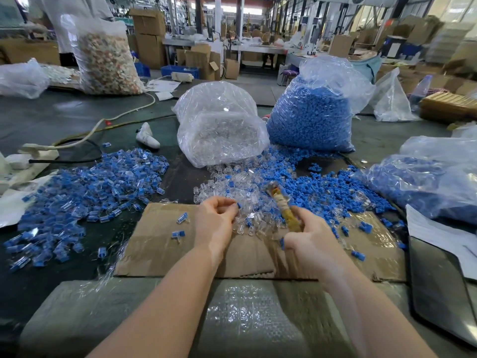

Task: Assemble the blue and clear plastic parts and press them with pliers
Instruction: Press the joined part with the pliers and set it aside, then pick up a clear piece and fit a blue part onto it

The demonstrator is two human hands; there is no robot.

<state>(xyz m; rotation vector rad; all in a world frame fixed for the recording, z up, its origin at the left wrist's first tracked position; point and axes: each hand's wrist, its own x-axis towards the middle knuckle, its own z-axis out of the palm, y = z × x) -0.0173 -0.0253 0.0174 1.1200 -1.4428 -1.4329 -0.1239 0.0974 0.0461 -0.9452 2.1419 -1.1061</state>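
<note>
My left hand [215, 219] pinches a small blue part [238, 205] at its fingertips, just over the heap of clear parts [232, 187]. My right hand [308, 235] is closed around the taped yellow handles of the pliers [282, 208], whose blurred head points up and away; a blue piece [281, 242] shows under its thumb. Loose blue parts [322, 192] spread to the right of the clear heap. A large pile of joined blue-and-clear pieces [90, 189] lies at the left. Both hands hover above a cardboard sheet [160, 244].
A bag of clear parts [219, 125] and a bag of blue parts [315, 112] stand behind the heaps. Another bag of blue parts [426, 182] lies at the right, beside papers and a dark tray [438, 288]. Bubble wrap [245, 319] covers the near edge. Cables and a power strip [33, 151] lie at the left.
</note>
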